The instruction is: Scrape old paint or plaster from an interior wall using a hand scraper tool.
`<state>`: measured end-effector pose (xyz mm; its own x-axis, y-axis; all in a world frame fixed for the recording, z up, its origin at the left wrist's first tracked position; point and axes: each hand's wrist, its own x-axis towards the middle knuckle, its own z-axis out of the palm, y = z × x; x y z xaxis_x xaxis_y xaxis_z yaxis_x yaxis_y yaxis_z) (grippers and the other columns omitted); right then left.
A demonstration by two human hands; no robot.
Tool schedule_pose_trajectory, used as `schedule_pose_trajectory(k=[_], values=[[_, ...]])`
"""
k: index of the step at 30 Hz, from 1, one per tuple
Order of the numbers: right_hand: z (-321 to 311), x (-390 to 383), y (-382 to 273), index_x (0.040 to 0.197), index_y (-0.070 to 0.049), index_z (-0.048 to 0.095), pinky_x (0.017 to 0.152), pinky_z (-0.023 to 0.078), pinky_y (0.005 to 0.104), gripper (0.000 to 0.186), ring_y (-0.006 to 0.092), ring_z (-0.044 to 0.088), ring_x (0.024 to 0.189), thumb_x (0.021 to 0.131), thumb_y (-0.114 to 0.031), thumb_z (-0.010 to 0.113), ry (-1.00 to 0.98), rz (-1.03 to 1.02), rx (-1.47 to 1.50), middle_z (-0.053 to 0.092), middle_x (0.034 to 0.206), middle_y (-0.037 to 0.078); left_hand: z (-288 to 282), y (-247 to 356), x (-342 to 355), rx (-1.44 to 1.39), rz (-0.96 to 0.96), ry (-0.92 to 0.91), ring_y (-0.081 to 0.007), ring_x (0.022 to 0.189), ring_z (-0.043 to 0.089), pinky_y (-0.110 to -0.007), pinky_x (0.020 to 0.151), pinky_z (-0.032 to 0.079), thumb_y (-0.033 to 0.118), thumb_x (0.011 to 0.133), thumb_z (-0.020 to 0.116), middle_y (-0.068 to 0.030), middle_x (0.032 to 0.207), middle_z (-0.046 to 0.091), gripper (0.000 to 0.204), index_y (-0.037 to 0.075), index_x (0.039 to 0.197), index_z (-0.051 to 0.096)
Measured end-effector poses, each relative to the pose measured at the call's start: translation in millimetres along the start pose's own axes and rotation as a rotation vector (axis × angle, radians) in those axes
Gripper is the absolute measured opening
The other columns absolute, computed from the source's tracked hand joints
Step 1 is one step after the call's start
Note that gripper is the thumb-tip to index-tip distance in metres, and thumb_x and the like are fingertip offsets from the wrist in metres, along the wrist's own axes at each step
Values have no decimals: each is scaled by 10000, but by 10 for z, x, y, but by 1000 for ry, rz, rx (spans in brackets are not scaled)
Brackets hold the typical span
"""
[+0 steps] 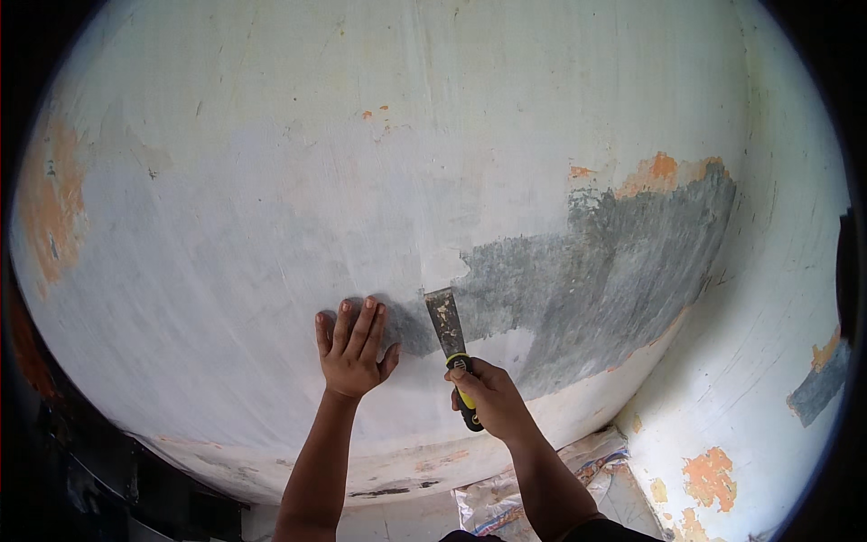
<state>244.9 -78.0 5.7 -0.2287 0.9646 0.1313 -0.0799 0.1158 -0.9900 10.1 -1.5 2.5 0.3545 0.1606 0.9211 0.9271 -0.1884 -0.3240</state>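
We were likely mid-scrape, our right hand, fingers wrapped round the scraper, at the left of the grey patch; our left hand (splayed, empty) flanked that patch. Another stroke seemingly called for steady pressure.

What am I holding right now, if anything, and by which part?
Your right hand holds a scraper by its black-and-yellow handle. Your left hand holds nothing; it rests open against the wall.

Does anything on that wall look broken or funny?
Yes, the pale wall looks damaged: a big grey patch lies mostly right of the scraper, with orange bits along part of its top edge. Ragged borders make it look peeled.
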Motion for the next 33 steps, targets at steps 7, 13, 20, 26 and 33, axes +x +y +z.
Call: schedule_pose_trajectory(k=[7,13,20,26,33], values=[[-79,-154,-362,1147,-92,563,608,484,385,317,313,659,658,956,-344,581,286,-56,-560,659,715,133,17,-13,-28,17,-4,-2,-280,1387,412,-557,1173,181,481,948,464,-17,1456,505,516,149,1311,621],[-150,-194,-329,1243,-80,548,590,486,294,378,137,597,607,907,-215,657,366,-253,-711,624,696,80,24,-6,-9,-4,5,19,-283,1380,421,-556,1172,182,483,949,462,-22,1449,512,512,148,1298,629],[-92,-265,-378,1262,-79,561,708,546,363,385,303,705,807,904,-189,651,369,-398,-708,697,943,183,17,-17,-37,6,-2,8,-280,1377,425,-560,1171,184,482,948,462,-23,1442,520,512,148,1299,629],[-15,-296,-386,1251,-63,581,745,550,354,345,304,709,858,918,-137,635,376,-378,-614,702,989,185,22,5,-11,14,-3,6,-278,1383,416,-562,1170,187,477,948,460,-23,1447,514,505,152,1295,632],[60,-333,-341,1267,-56,572,715,528,326,357,240,666,798,921,-123,629,412,-403,-617,689,957,165,23,11,-51,11,0,3,-285,1387,405,-561,1168,187,479,941,472,-28,1452,508,512,149,1301,626]])
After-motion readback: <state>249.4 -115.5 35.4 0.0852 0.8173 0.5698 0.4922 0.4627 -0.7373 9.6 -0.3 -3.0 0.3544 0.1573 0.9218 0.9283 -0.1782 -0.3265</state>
